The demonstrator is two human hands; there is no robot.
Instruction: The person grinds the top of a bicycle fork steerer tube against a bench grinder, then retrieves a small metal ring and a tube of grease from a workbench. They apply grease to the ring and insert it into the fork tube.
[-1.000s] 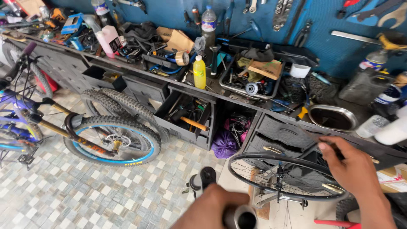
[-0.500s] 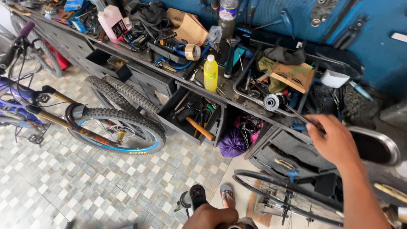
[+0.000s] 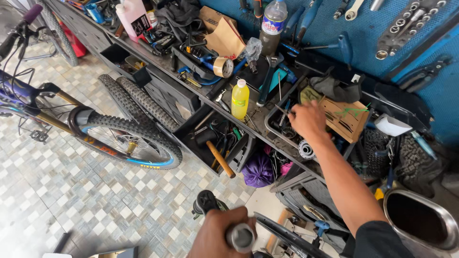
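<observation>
Fingertips (image 3: 292, 111) of our right hand (image 3: 308, 122) pinch thin metal rod (image 3: 282, 109), over parts tray (image 3: 270, 125) on bench beside yellow bottle (image 3: 240, 99); left hand (image 3: 217, 234) wrapped tight round metal tube (image 3: 240, 236); we judge fetch underway, rod not yet lifted clear, wheel rim (image 3: 287, 234) untouched

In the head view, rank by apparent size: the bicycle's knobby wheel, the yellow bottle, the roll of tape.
1. Bicycle's knobby wheel, by far the largest.
2. Yellow bottle.
3. Roll of tape, smallest, though it sits a little farther back, so the gap is unsure.
</observation>
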